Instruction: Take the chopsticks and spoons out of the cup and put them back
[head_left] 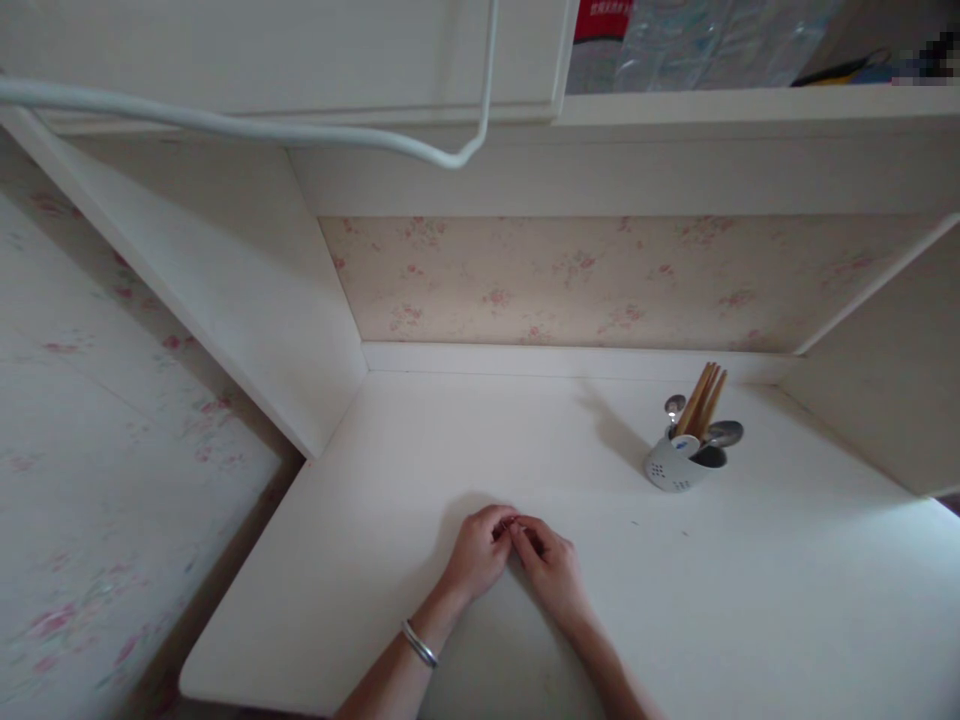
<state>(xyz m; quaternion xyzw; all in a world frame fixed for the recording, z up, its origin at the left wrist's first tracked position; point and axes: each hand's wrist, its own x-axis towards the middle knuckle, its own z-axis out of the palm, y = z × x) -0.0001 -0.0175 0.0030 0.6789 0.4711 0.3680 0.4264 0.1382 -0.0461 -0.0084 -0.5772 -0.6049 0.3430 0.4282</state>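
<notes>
Low over the white desk (465, 430), my left hand (480, 553) and my right hand (550, 568) meet at their fingertips. Both are closed, thumb against fingers. A tiny reddish bit shows where the fingertips touch, but it is too small and covered for me to name. A silver bangle (418, 643) circles my left wrist. On the desk to the right of my right hand lie a small dark speck (635, 523) and a small reddish speck (684, 533).
A white utensil holder (667, 470) with wooden chopsticks (702, 400) and metal spoons (724, 433) stands at the back right. Side panels flank the desk. Overhead run a cabinet door (262, 60), a shelf with plastic-wrapped bottles (705, 45) and a white bent rod (300, 132).
</notes>
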